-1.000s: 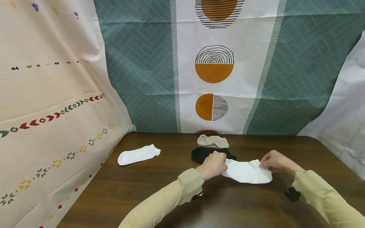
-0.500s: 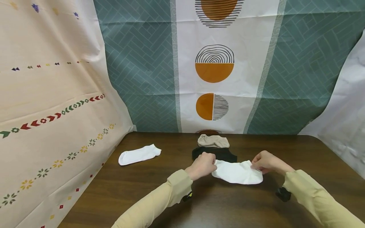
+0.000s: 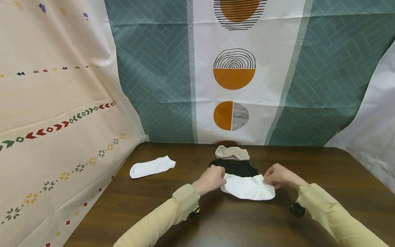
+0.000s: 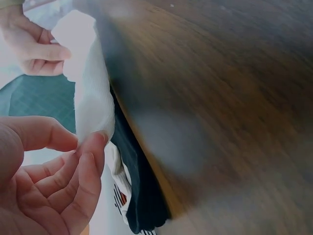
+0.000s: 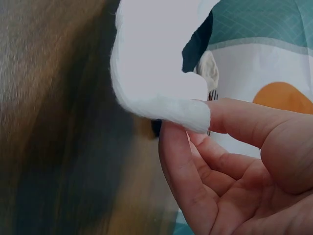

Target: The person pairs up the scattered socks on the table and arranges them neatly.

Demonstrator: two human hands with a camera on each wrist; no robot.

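Note:
A white sock [image 3: 247,187] is stretched between my two hands, above the wooden table and in front of a black sock. My left hand [image 3: 210,179] pinches its left end; in the left wrist view the thumb and forefinger [image 4: 93,147] meet on the fabric. At the other end my right hand [image 3: 282,176] pinches the upper edge near the heel. The right wrist view shows that edge of the white sock [image 5: 156,63] between thumb and fingers. The black sock [image 3: 236,167] lies flat behind, partly covered by the left hand and the held sock.
Behind the black sock lies a beige sock [image 3: 232,153], near the table's back edge. Another white sock [image 3: 152,166] lies flat at the left of the brown table [image 3: 240,226]. Patterned cloths hang at the back and left.
Both hands have moved left together, carrying the white sock with them. It now hangs more squarely in front of the black sock. The other socks stay where they lay.

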